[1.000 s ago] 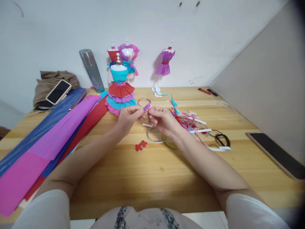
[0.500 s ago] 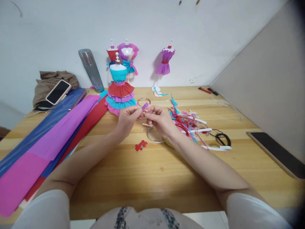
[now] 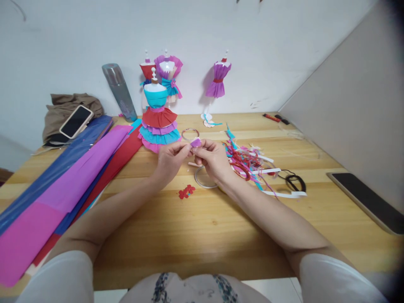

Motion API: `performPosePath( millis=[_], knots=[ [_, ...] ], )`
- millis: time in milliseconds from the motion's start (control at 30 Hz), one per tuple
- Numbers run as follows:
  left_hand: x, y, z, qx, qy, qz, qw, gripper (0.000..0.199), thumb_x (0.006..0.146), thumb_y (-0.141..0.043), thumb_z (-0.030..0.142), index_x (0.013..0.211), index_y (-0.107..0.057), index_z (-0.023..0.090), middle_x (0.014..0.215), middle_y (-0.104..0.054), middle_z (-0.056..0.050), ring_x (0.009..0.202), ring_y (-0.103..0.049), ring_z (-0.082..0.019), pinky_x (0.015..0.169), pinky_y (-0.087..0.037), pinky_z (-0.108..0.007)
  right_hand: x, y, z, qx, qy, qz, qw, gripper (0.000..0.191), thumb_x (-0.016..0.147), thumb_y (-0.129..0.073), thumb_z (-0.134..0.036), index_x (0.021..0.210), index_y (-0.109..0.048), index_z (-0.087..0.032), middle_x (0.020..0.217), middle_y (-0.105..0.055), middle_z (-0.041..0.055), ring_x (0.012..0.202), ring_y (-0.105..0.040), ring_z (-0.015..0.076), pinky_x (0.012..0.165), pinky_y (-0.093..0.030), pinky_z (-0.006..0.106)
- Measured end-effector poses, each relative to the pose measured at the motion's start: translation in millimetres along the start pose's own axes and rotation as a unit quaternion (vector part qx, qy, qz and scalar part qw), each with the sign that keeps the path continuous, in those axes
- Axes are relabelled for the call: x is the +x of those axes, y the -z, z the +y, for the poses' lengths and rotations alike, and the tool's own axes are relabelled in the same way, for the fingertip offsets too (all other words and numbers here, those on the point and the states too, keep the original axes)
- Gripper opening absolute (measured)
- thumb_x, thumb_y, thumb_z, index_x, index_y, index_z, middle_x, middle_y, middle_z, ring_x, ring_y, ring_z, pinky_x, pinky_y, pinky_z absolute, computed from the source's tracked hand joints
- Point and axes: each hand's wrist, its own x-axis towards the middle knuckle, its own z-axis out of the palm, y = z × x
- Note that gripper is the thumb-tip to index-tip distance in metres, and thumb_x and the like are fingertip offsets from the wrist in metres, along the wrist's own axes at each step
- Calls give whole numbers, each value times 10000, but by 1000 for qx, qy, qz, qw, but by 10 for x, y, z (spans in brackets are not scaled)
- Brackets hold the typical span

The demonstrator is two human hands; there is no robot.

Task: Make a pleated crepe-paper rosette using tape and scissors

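Observation:
A small piece of purple crepe paper [image 3: 196,142] is pinched between the fingertips of my left hand [image 3: 172,158] and my right hand [image 3: 213,156], raised over the table. Both hands are closed on it, thumbs toward me. Just behind stands a mini dress form in a tiered paper dress [image 3: 158,118] of turquoise, red and purple. Below my hands lie small red paper flowers [image 3: 187,192]. Tape rolls show near them: one ring [image 3: 190,134] behind, and a clear ring [image 3: 202,181] partly hidden by my right hand.
Several more dressed forms, one a purple dress [image 3: 217,80], stand by the wall. Long folded crepe paper sheets [image 3: 59,185] cover the left side beside a bottle [image 3: 120,92], a phone [image 3: 76,122] and brown cloth. Paper scraps [image 3: 246,158], a black hair tie [image 3: 296,183] and a tablet-like device [image 3: 366,202] are right.
The purple paper has turned between my fingertips and now shows a broader, flatter face, a little further right. My hands stay in nearly the same place.

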Motion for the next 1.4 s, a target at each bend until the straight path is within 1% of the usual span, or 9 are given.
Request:
performPosePath(
  millis=[100,233,400,600,767,900,1033,1267,1400],
  knots=[
    [1,-10,6,-17,13,-8,1000,216,804,-718,377,660,-731,216,679,-723,-6,677,-629,-150,720,-518,-296,9,-9,5,-12,22,-5,1000,271,590,-812,-353,649,-600,-196,500,-583,-55,397,-429,54,422,-298,192],
    [16,-25,-14,-44,53,-8,998,228,774,-709,352,595,-686,215,611,-683,1,636,-590,-146,686,-505,-294,35,8,-12,-72,65,-20,995,218,636,-738,-339,651,-557,-220,500,-553,-73,422,-435,68,439,-339,210],
    [20,-28,-40,-92,97,-23,991,261,781,-703,347,574,-643,200,594,-627,-4,618,-559,-134,666,-473,-296,63,86,-24,-191,151,-31,969,131,700,-652,-324,690,-560,-231,558,-553,-55,482,-464,96,480,-357,250],
    [20,-5,3,-98,133,-36,986,269,804,-669,259,547,-611,205,588,-591,-8,611,-549,-145,661,-452,-322,63,167,-11,-316,267,-34,910,36,740,-586,-241,711,-567,-232,646,-568,-21,571,-499,126,565,-390,287],
    [15,2,62,-98,176,-26,979,263,778,-650,219,519,-616,194,586,-594,-30,590,-517,-137,630,-428,-319,77,203,7,-391,351,-49,849,94,777,-574,-162,716,-559,-231,682,-578,-5,607,-510,135,611,-404,294],
    [8,5,104,-93,190,-14,977,272,751,-654,215,488,-589,191,563,-574,-34,581,-499,-136,607,-412,-315,117,240,47,-451,393,-60,799,145,820,-563,-156,702,-545,-239,673,-565,8,607,-486,147,607,-384,301],
    [12,9,118,-83,199,-12,976,274,758,-651,207,496,-571,192,559,-572,-38,572,-495,-142,590,-418,-318,144,286,102,-481,447,-63,752,184,871,-535,-135,728,-590,-236,693,-593,34,635,-523,167,610,-391,305],
    [22,2,126,-86,197,7,977,229,730,-643,171,507,-590,169,555,-567,-27,561,-499,-108,572,-419,-255,133,337,155,-535,544,-44,645,206,951,-503,-114,856,-670,-191,737,-642,57,645,-580,175,603,-432,295],
    [26,-5,136,-70,184,21,980,235,746,-627,120,516,-601,161,555,-582,-25,555,-502,-101,586,-422,-245,80,312,175,-585,557,-32,589,214,953,-491,-93,917,-690,-163,770,-668,80,647,-575,190,594,-425,312]
  ],
)
